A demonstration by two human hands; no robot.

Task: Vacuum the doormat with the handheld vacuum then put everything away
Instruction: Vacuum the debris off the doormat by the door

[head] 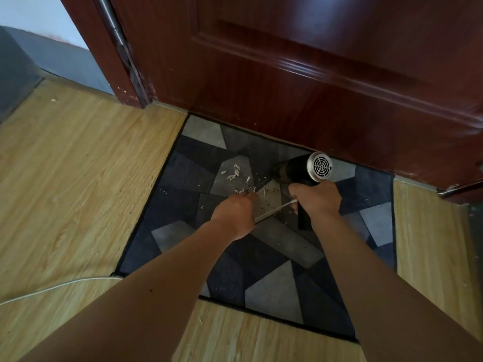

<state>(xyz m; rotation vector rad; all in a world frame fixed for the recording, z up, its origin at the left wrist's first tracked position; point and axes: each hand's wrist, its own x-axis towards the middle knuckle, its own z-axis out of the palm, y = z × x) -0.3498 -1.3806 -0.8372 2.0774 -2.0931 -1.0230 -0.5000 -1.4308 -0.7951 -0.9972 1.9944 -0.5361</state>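
Observation:
A doormat (pixel 274 278) with grey and dark blue angular patches lies on the wooden floor in front of the door. Pale scraps and dark crumbs (pixel 243 176) are scattered on its upper middle. My right hand (pixel 316 199) grips the handle of a black handheld vacuum (pixel 303 168) with a silver grille at its back; its nozzle points left and down at the mat. My left hand (pixel 235 210) is closed around the white cable (pixel 271 211) that runs from the vacuum's handle.
A dark red wooden door (pixel 300 74) and its frame (pixel 109 48) stand just behind the mat. Wooden floor (pixel 78 178) surrounds the mat. The white cable (pixel 52 287) trails across the floor at the lower left. A grey skirting runs along the left wall.

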